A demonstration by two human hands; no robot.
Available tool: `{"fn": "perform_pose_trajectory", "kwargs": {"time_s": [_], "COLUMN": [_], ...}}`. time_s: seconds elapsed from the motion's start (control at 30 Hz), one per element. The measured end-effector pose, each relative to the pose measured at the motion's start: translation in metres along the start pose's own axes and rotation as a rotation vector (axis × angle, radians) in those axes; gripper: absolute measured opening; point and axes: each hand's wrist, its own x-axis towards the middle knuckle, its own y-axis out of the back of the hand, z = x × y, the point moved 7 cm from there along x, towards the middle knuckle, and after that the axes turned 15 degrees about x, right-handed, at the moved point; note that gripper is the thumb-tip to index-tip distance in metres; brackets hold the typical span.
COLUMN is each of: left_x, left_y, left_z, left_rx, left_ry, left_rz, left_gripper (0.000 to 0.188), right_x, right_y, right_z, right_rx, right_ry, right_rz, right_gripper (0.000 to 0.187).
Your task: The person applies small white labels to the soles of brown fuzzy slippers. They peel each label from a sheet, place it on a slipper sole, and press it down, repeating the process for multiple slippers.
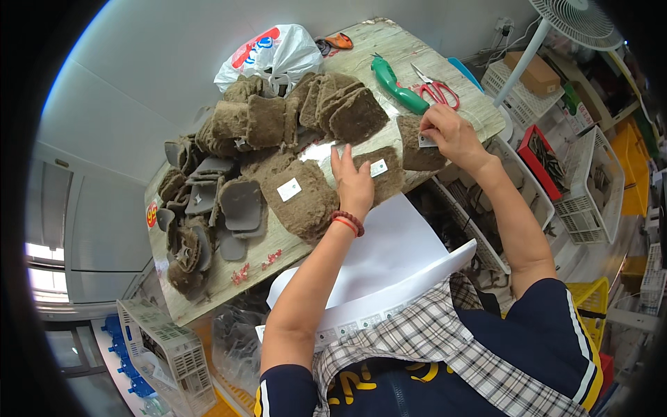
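Note:
My left hand (354, 187) lies flat, fingers stretched, at the edge of a brown fuzzy pad (385, 184) that carries a small white label (378, 167). To its left, a larger stack of fuzzy pads (306, 208) bears another white label (288, 189). My right hand (455, 137) is closed in a pinch on a third white label (425, 142), over the rightmost fuzzy pad (415, 160). Whether that label touches the pad I cannot tell. A large sheet of white paper (389, 243) with a printed strip along its near edge spreads over my lap.
Piles of fuzzy pads (358, 115) and grey-faced pads (242, 205) crowd the table's left half. Behind them sits a white plastic bag (281, 52). A green-handled tool (399, 87) and red-handled scissors (439, 90) lie at the far right. Crates (590, 187) and a fan (577, 21) stand beyond.

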Motion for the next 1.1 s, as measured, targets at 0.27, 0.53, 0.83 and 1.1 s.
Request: {"fn": "perform_pose_trajectory", "kwargs": {"time_s": [0.27, 0.53, 0.83, 1.1], "left_x": [-0.013, -0.022, -0.038, -0.053], "left_y": [0.005, 0.028, 0.056, 0.052], "left_z": [0.047, 0.034, 0.031, 0.031], "left_rx": [-0.809, -1.463, -1.563, -1.574], "left_ry": [0.152, 0.300, 0.145, 0.111], "left_rz": [-0.394, -0.303, -0.166, -0.222], "left_gripper": [0.028, 0.034, 0.035, 0.039], "right_x": [0.011, -0.009, -0.025, -0.023], "right_y": [-0.009, 0.000, -0.076, -0.088], "right_z": [-0.079, -0.090, -0.093, -0.101], "right_rx": [0.044, 0.572, 1.409, 1.125], "right_ry": [0.282, 0.040, -0.684, -0.548], "right_rz": [-0.034, 0.429, 0.560, 0.593], "right_gripper": [0.012, 0.006, 0.014, 0.012]}}
